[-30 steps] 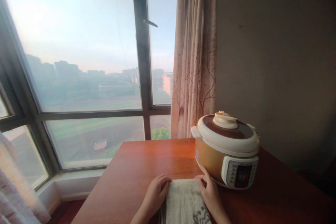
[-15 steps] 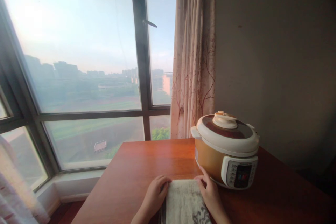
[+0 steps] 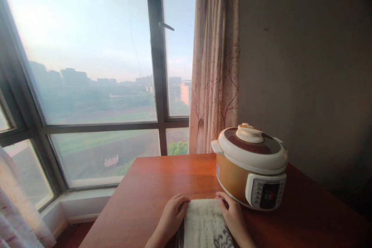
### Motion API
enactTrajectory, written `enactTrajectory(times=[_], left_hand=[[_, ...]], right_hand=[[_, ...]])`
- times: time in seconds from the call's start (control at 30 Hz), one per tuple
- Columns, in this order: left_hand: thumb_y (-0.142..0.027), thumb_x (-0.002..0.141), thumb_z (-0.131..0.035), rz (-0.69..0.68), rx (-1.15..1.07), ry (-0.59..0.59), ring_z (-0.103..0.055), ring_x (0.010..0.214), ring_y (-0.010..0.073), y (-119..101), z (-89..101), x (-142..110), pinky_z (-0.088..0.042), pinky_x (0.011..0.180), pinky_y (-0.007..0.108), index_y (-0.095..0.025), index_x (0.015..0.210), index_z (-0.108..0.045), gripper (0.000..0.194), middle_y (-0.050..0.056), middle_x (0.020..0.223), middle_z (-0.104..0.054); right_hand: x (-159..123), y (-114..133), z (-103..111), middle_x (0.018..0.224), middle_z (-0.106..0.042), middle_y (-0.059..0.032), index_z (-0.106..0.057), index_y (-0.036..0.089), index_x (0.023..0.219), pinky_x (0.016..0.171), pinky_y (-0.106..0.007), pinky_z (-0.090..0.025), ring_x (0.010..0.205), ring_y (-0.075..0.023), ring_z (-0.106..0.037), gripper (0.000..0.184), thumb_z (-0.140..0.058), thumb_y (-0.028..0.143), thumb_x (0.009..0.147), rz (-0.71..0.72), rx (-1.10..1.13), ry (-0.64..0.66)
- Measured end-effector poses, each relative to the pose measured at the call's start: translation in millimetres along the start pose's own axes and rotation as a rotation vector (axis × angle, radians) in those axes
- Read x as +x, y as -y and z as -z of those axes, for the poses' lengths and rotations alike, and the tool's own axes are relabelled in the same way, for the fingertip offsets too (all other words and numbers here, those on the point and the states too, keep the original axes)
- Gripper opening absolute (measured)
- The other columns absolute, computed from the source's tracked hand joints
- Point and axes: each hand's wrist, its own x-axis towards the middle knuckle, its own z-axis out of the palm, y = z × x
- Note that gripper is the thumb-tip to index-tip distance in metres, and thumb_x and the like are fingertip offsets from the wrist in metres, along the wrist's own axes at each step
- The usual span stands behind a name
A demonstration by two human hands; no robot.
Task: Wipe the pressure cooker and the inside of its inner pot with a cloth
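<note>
A pale grey-green folded cloth (image 3: 203, 221) with a dark scroll pattern at its lower right lies on the reddish-brown table (image 3: 162, 176). My left hand (image 3: 174, 214) pinches the cloth's far left corner between thumb and fingers. At the far right corner my right hand (image 3: 231, 210) grips the edge the same way, its fingers curled in. The near end of the cloth runs out of view at the bottom. Just beyond my right hand stands a white and gold electric pressure cooker (image 3: 251, 168), its lid on and its control panel (image 3: 267, 193) facing me.
Behind the table are a large window (image 3: 95, 124) with dark frames and a patterned curtain (image 3: 215, 66). A dark wall (image 3: 299, 77) rises behind the cooker on the right. Another light curtain (image 3: 20, 201) hangs at the lower left.
My right index finger, stretched out toward the cooker before, has curled down to the cloth's edge. My left hand and the cloth stay where they were.
</note>
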Motion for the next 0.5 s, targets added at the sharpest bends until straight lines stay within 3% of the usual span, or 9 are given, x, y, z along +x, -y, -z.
enactTrajectory(times=[0.3, 0.5], left_hand=[[-0.024, 0.092, -0.045, 0.002, -0.001, 0.004, -0.071, 0.091, 0.0245, -0.6, 0.3, -0.2, -0.052, 0.083, 0.032, -0.019, 0.089, -0.072, 0.028, 0.011, 0.094, -0.076], [-0.024, 0.092, -0.044, 0.004, -0.002, 0.015, -0.070, 0.092, 0.0246, 0.1, -0.1, -0.1, -0.051, 0.084, 0.033, -0.019, 0.089, -0.072, 0.028, 0.011, 0.095, -0.076]], right_hand=[[0.6, -4.0, -0.8, 0.092, -0.080, -0.0111, -0.076, 0.017, 0.103, 0.085, -0.039, -0.061, 0.087, -0.0282, -0.077, 0.035, -0.055, 0.037, 0.084, 0.009, 0.024, -0.026], [-1.2, -5.8, -3.2, 0.090, -0.079, -0.0084, -0.062, 0.016, 0.132, 0.083, -0.036, -0.059, 0.083, -0.0247, -0.076, 0.049, -0.051, 0.036, 0.088, 0.033, 0.043, -0.033]])
